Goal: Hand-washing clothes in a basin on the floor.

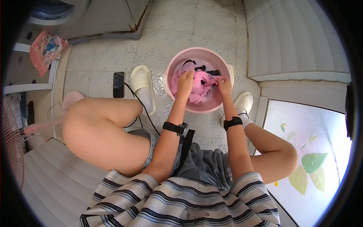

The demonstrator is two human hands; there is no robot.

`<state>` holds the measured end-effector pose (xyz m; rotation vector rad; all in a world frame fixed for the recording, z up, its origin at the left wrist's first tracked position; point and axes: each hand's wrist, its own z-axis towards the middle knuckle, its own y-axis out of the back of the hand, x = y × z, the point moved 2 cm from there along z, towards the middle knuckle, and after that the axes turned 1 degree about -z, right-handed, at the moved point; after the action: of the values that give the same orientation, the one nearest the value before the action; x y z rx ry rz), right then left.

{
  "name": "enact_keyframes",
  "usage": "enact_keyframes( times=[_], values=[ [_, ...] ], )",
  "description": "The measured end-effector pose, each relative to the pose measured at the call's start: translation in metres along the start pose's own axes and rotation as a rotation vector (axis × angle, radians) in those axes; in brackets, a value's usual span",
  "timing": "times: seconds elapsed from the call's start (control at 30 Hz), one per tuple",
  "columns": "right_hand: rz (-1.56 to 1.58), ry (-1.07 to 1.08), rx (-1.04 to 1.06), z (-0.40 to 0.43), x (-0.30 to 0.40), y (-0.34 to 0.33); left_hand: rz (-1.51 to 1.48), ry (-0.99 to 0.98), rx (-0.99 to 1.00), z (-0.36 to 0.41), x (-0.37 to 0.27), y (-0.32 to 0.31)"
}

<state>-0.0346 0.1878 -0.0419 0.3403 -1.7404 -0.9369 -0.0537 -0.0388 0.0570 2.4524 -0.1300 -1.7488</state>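
A pink plastic basin (200, 51) stands on the tiled floor between my feet. Inside it lies a bunched pink garment (200, 81) with black patches or trim, and the basin's bottom looks wet. My left hand (185, 82) grips the cloth near the middle of the basin, fingers partly hidden behind the back of the hand. On the other side, my right hand (224, 85) pinches a stretched edge of the same cloth close to the basin's right wall. Black bands circle both wrists.
Left of the basin, a smartphone (119, 84) lies on the floor beside my slipper (141, 82), with a black cable (144, 109) running nearby. A front-loading washing machine (99, 17) stands upper left, a fan (12, 142) far left. A leaf-patterned panel (306, 147) is at right.
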Motion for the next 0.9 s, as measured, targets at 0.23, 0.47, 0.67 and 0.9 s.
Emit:
enact_keyframes(
  times=[0.23,0.47,0.67,0.9],
  values=[
    [-0.047,-0.009,0.196,-0.017,0.041,0.029,-0.030,-0.155,-0.054,0.004,-0.012,0.017],
    [-0.013,0.282,0.318,-0.032,0.090,0.021,-0.244,-0.123,0.168,-0.006,-0.050,0.009],
    [-0.104,0.190,0.011,-0.032,0.075,0.051,-0.260,-0.117,0.045,0.017,-0.038,0.039],
    [0.115,0.055,-0.203,-0.030,0.043,0.082,-0.284,-0.106,0.056,0.028,-0.027,0.064]
  ],
)
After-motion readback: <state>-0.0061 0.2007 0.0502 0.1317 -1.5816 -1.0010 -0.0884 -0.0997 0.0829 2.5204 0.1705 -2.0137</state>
